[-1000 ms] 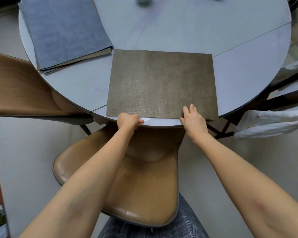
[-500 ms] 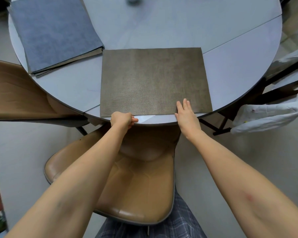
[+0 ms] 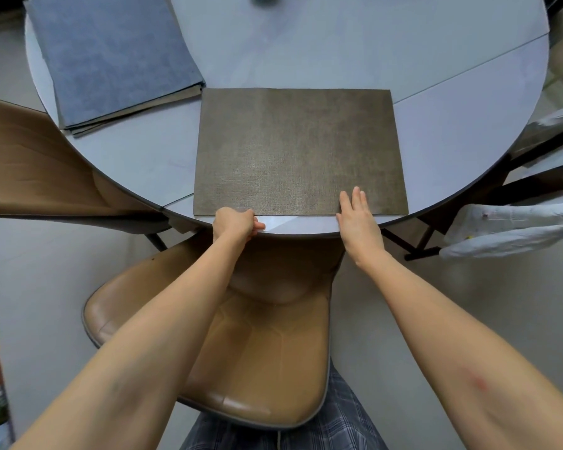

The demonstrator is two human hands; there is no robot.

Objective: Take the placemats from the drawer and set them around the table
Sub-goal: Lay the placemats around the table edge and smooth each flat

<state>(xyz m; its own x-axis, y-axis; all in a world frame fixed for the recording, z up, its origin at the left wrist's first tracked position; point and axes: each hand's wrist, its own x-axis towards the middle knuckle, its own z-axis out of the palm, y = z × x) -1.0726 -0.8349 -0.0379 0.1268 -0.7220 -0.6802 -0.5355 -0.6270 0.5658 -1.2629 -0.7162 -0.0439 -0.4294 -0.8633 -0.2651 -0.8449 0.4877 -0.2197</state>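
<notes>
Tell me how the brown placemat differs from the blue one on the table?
The brown placemat lies alone, square to the near table edge; the blue placemat tops a stack at the far left, angled. Both hands touch the brown one; nothing touches the blue one. Both are flat, textured rectangles on the round table.

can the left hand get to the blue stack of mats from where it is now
Probably yes: the stack of placemats lies up-left of the left hand, with only bare table between, but it must first let go of the brown placemat.
</notes>
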